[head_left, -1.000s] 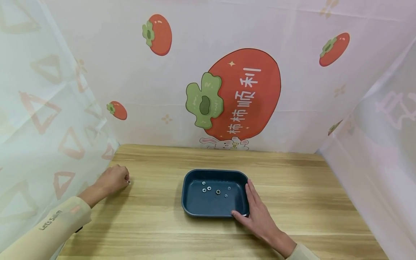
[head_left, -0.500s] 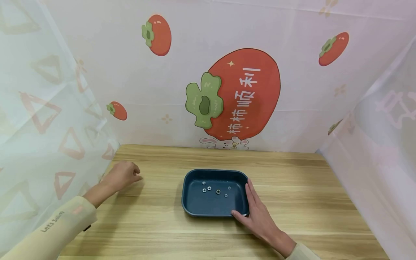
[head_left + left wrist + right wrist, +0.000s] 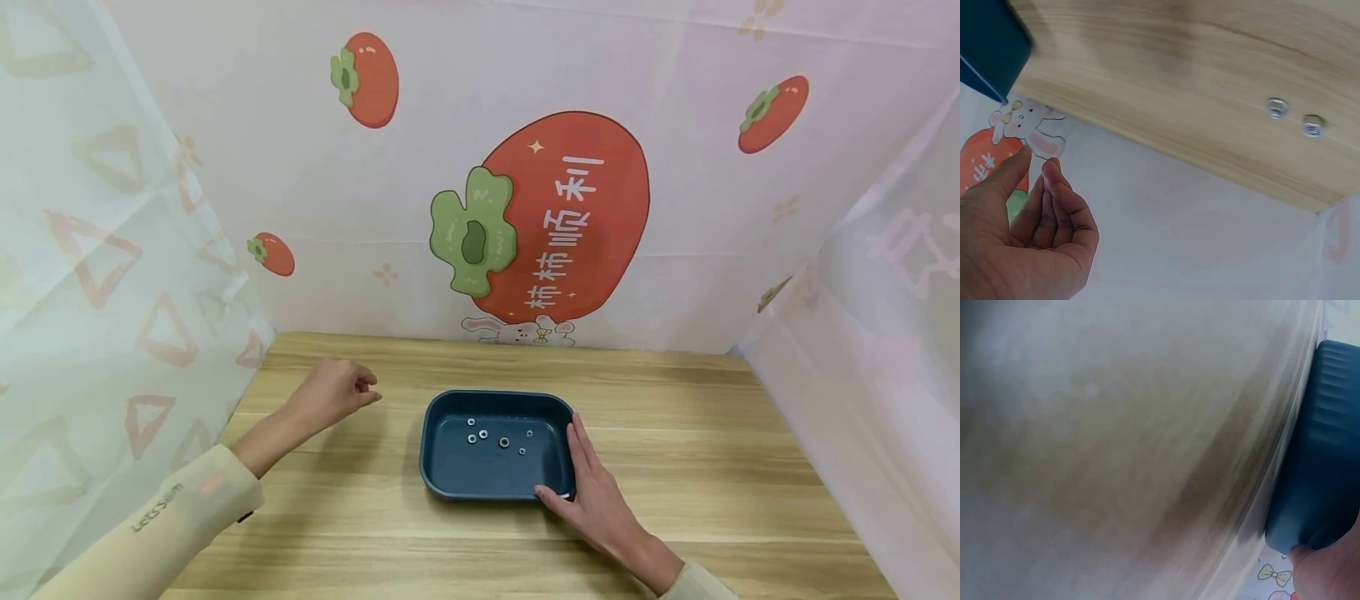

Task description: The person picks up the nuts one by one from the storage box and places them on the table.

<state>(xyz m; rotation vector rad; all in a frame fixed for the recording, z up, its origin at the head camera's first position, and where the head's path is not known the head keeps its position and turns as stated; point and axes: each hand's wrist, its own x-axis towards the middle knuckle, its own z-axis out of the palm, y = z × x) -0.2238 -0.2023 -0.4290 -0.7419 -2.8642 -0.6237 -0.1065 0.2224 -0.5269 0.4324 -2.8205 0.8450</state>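
My left hand (image 3: 333, 390) is over the table, left of a dark blue tray (image 3: 487, 497), its fingers loosely bent. In the left wrist view the thumb and index fingertip of this left hand (image 3: 1038, 231) stand apart, with nothing showing between them. My right hand (image 3: 600, 508) lies against the tray's right end, fingers straight along that side and thumb at the front rim. Several small metal nuts lie in the tray, among them a larger one (image 3: 504, 442). Two small silver metal pieces (image 3: 1277, 107) (image 3: 1313, 127) sit on the tabletop in the left wrist view; the left arm hides that spot from the head view.
The wood-grain table (image 3: 720, 467) meets a white backdrop (image 3: 337, 183) printed with persimmons at its far edge. Pale cloth hangs along the left (image 3: 97, 333) and right (image 3: 900, 333) sides.
My left hand has moved right and a little away from me, from the table's left part toward the tray; a small shiny piece showed at its fingertips at first. Right hand and tray have stayed put.
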